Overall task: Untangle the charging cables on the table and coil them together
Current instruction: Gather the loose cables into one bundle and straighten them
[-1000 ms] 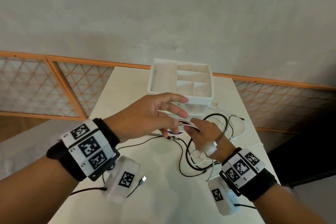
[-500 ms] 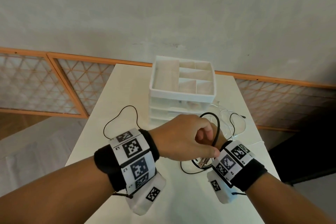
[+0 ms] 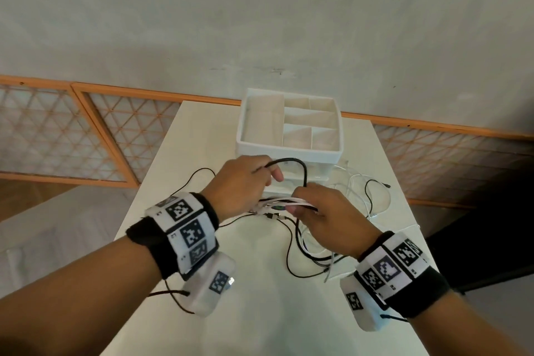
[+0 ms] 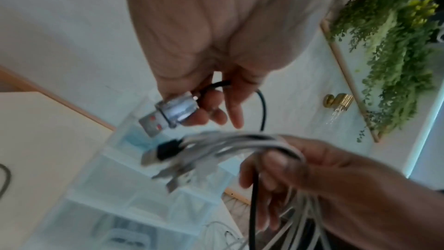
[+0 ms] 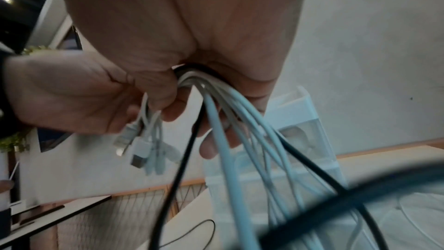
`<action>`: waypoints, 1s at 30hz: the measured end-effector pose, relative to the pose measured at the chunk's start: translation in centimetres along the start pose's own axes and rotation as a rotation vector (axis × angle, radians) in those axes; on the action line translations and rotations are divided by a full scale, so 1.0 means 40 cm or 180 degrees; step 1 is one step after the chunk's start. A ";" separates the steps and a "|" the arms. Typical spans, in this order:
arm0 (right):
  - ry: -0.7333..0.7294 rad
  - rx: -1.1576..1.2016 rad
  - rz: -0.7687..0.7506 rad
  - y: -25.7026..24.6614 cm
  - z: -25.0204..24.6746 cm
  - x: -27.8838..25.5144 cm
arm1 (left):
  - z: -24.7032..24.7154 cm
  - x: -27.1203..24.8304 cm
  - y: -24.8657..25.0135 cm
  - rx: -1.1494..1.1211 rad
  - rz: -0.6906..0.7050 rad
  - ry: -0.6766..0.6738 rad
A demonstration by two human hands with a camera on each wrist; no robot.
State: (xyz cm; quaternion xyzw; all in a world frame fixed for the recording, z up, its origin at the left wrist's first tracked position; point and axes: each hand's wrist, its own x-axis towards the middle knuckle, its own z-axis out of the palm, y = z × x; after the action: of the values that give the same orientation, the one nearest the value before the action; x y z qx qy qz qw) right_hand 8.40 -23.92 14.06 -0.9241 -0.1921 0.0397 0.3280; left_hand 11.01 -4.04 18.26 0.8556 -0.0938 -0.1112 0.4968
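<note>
The right hand [image 3: 326, 220] is closing its fingers round a bundle of cables [image 5: 230, 124], mostly white with some black, whose plug ends [image 5: 141, 149] are sticking out past the thumb toward the left hand [image 3: 245, 182]. The left hand is pinching a black cable [image 3: 300, 169] just behind its silver USB plug [image 4: 171, 114]; from there the cable is arching over to the right hand and joining the bundle. Both hands are hovering above the table [image 3: 260, 312], just in front of the white organizer box [image 3: 289, 150].

As I judge it, the main risk is the trailing lengths. Loops of black and white cable [image 3: 315, 257] are lying on the table below and beside the right hand, still crossing one another, so pulling upward could be tightening a knot rather than freeing it. A thin black strand [image 3: 199, 176] beyond the left wrist could be snagging on the box's corner. The right hand's load is also thick, and a loosening grip could be letting plug ends slip out unevenly.

The box's open top compartments are looking empty from the head view. Its translucent drawers [image 4: 134, 216] are holding something pale, too blurred to identify.
</note>
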 end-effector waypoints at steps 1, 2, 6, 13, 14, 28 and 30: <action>0.0014 0.0084 -0.0119 -0.003 -0.007 0.002 | -0.005 -0.004 -0.006 -0.0051 -0.0037 -0.0162; 0.0010 0.0104 -0.0245 -0.011 -0.008 0.006 | -0.006 -0.009 -0.010 -0.0061 -0.0040 -0.0395; 0.0197 0.0454 -0.0348 -0.028 -0.002 0.021 | -0.004 -0.013 -0.026 0.0600 0.0276 -0.0899; 0.0104 0.0363 -0.0367 -0.053 -0.007 0.044 | -0.014 -0.005 -0.023 0.0252 0.0497 -0.1037; 0.0133 0.0428 -0.0433 -0.057 -0.009 0.050 | -0.012 -0.004 -0.018 0.0108 0.0509 -0.1000; 0.0568 -0.0230 0.0893 0.154 -0.003 -0.001 | -0.130 0.009 0.035 -0.0618 0.0546 0.0825; 0.0257 -0.0751 0.1200 0.206 -0.017 0.003 | -0.142 0.005 0.040 -0.0722 0.0572 0.0851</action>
State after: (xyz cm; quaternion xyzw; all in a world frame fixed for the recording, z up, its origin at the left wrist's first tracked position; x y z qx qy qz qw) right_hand 11.37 -30.15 9.47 -0.9765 -0.0061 0.0404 0.2118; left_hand 12.72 -0.19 22.36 0.7895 -0.0898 0.0383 0.6059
